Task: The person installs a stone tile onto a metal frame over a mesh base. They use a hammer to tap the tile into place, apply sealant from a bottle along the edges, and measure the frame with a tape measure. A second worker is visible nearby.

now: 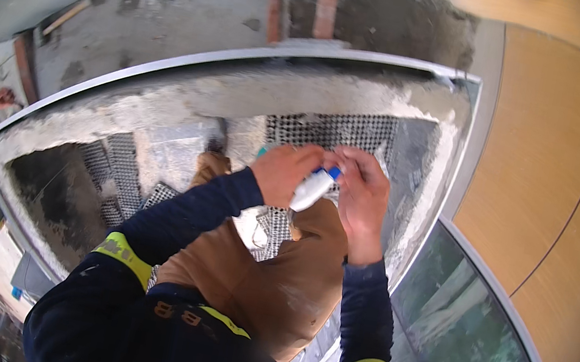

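Both of my hands meet in front of my chest around a small white bottle [310,191] with a blue cap [334,173]. My left hand [282,172] is closed, its fingertips at the capped end and the white body just beside its palm. The thumb and fingers of my right hand [363,193] are bent in at the blue cap. The bottle tilts, its cap up and to the right. Some of the fingertips hide one another, so each finger's exact grip is unclear. A small green bit [262,152] shows behind my left hand.
Below me is a recess with a rough cement rim [141,106] and a pale metal edge [249,56]. Black dimpled sheets [337,129] lie in it. Wood panels [539,161] and a glass pane [470,341] stand right. Another person's hand [1,99] shows far left.
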The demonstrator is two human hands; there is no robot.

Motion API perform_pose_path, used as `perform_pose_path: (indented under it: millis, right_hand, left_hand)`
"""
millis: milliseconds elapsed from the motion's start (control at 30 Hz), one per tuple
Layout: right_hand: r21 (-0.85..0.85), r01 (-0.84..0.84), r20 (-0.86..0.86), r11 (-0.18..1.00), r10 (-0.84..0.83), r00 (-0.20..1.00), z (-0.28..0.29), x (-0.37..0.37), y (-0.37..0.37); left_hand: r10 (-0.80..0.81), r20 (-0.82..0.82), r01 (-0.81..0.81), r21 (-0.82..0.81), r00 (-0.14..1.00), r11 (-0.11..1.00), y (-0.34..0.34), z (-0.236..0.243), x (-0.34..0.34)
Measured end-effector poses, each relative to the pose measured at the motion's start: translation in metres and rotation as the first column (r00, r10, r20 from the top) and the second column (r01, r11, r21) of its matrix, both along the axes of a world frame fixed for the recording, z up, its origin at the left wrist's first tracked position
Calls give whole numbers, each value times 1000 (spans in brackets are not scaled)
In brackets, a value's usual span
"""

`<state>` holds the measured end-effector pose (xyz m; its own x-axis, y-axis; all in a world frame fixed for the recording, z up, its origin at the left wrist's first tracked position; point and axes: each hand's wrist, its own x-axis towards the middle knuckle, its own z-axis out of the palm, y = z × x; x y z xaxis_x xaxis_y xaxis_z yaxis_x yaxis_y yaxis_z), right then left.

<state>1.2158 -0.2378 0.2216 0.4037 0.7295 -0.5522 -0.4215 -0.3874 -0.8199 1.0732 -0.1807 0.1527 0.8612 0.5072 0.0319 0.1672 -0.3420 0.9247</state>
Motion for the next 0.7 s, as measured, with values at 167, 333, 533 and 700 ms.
perform_pose_path:
  millis: [167,333,533,700]
  right_hand:
    - [-384,-140,163,913,216,963,-41,100,5]
    - [-672,-361,718,647,688,-105,-101,275,-9]
    - [-784,-533,617,319,504,-605,-123,410,74]
    - [-791,-554,579,259,609,-542,-150,417,97]
  left_hand:
    - [156,91,-144,-119,984,982,14,-38,32]
    - [430,-42,-432,-135,902,892,-33,-70,55]
    - [596,-266,-638,-107,757,763,-124,-153,83]
    - [619,-362,-713,-260,697,651,-135,-190,101]
